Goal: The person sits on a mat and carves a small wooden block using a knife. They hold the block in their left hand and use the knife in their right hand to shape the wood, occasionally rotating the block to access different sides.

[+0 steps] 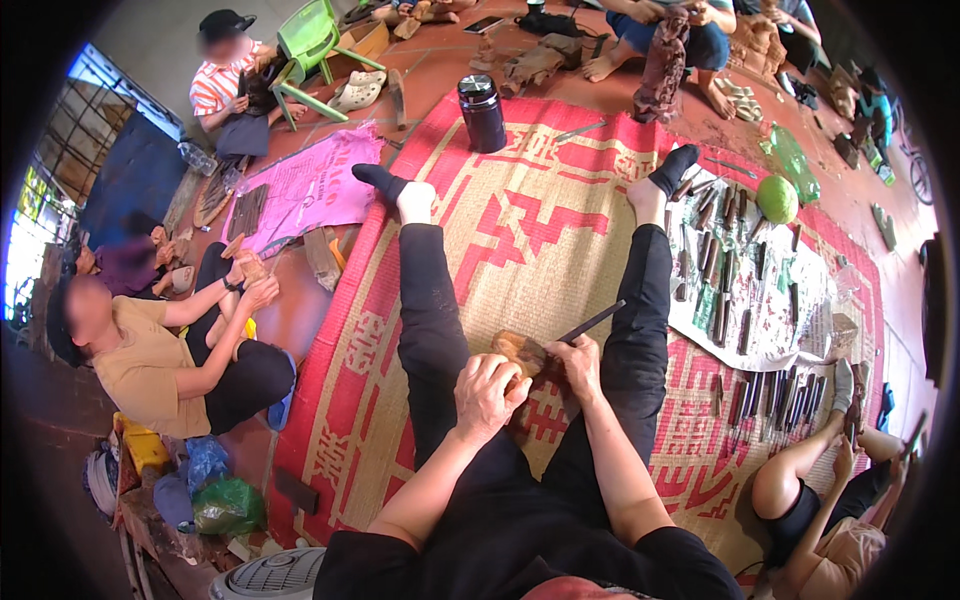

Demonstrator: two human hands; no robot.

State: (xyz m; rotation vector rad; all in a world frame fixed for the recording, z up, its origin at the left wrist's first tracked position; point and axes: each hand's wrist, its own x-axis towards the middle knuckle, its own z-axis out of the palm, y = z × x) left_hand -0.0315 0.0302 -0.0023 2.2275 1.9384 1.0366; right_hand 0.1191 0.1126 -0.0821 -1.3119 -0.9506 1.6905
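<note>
Mid-frame, our left hand [490,394] has its fingers clamped on brown wood [519,350], probably steadying it. Our right hand's [577,364] fingers clasp a dark tool [597,319], presumably for control.

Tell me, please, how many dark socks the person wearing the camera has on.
2: the left sock, near the pink sheet, and the right sock, near the tool-strewn white sheet. Both are in plain view.

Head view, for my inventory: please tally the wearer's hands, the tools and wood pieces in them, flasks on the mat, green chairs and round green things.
Hands: 2
Held tool: 1
Wood piece: 1
Flask: 1
Green chair: 1
Round green thing: 1
Total: 7
</note>
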